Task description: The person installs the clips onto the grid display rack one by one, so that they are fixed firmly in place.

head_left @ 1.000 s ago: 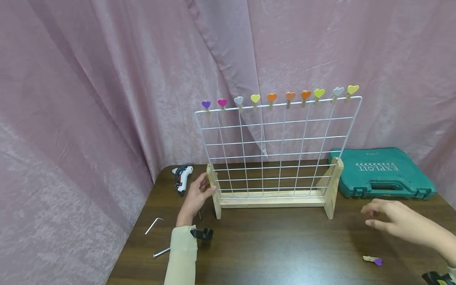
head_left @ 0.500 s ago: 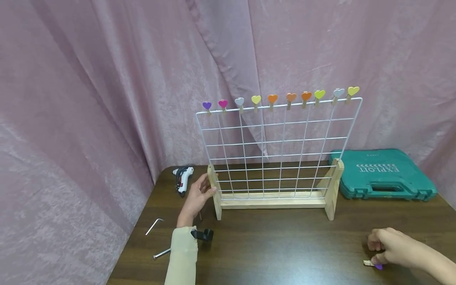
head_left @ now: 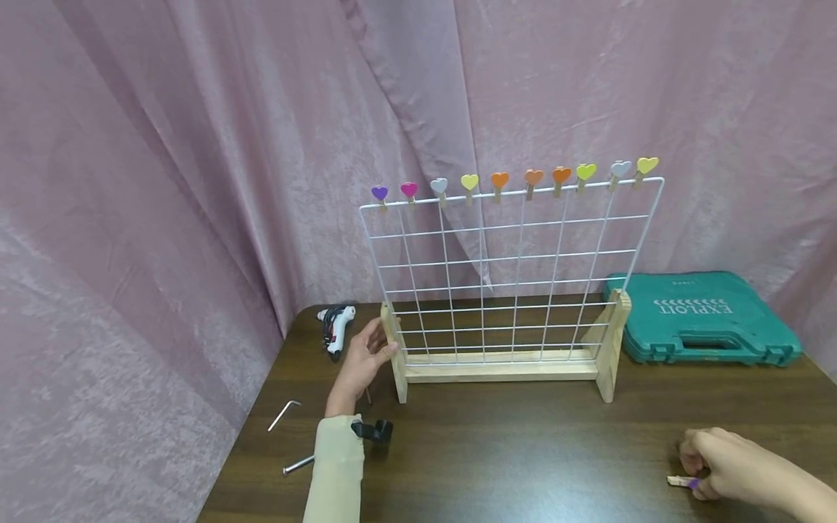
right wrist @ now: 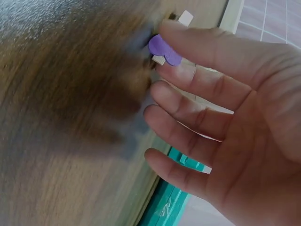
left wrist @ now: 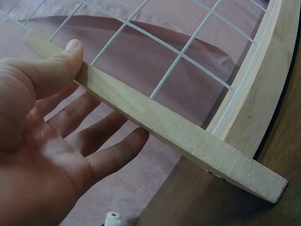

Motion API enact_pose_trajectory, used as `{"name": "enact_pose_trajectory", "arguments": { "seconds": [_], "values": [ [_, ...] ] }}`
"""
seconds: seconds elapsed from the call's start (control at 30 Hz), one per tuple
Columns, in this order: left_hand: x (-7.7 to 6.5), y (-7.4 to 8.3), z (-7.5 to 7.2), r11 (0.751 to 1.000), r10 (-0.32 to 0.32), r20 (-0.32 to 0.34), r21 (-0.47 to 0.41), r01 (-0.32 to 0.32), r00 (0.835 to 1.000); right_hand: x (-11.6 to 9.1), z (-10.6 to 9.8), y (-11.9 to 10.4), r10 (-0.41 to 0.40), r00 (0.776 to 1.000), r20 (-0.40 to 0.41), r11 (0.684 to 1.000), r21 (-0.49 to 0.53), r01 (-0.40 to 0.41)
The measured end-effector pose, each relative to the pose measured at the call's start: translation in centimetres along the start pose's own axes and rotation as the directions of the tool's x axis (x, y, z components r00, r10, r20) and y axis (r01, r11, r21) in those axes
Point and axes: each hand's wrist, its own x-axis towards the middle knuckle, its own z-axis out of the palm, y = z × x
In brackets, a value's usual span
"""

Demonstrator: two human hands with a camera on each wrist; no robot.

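My left hand [head_left: 362, 365] holds the left post [left wrist: 155, 117] of a wooden stand, thumb on the near face and fingers behind it. The stand carries a white wire grid panel [head_left: 482, 258]. Several small heart-topped clothespins [head_left: 500, 180] in purple, pink, white, yellow, orange and lime sit along the grid's top bar. At the lower right of the head view, my right hand [head_left: 735, 468] pinches a wooden clothespin with a purple heart [right wrist: 163, 51] between thumb and index finger, right at the tabletop. The other fingers are spread and loosely bent in the right wrist view.
A teal tool case [head_left: 706, 319] lies behind the stand's right side. On the left of the dark wooden table [head_left: 523, 450] are a white glue gun [head_left: 336, 328], a hex key [head_left: 283, 415] and a metal bolt-like rod [head_left: 298, 465]. A pink curtain [head_left: 196, 181] hangs behind.
My right hand has come down from above the table in front of the case to the purple-heart clothespin and now pinches it. My left hand has stayed on the post.
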Motion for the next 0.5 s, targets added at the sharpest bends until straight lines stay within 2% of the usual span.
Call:
{"name": "enact_pose_trajectory", "arguments": {
  "seconds": [0.17, 0.3, 0.5],
  "values": [
    [-0.05, -0.16, 0.0, 1.0, -0.01, 0.004, 0.0, 0.01, 1.0, -0.05, 0.22, 0.06, -0.018, 1.0, -0.013, 1.0, -0.015, 0.018],
    [-0.14, -0.17, 0.03, 1.0, -0.013, 0.003, 0.0, 0.013, 1.0, -0.14, 0.35, 0.01, -0.001, 1.0, -0.013, 1.0, -0.018, 0.001],
    [-0.06, -0.06, -0.06, 1.0, 0.003, 0.001, 0.003, -0.003, 1.0, -0.35, 0.24, -0.12, -0.033, 0.999, -0.023, 0.999, -0.04, 0.032]
  ]
}}
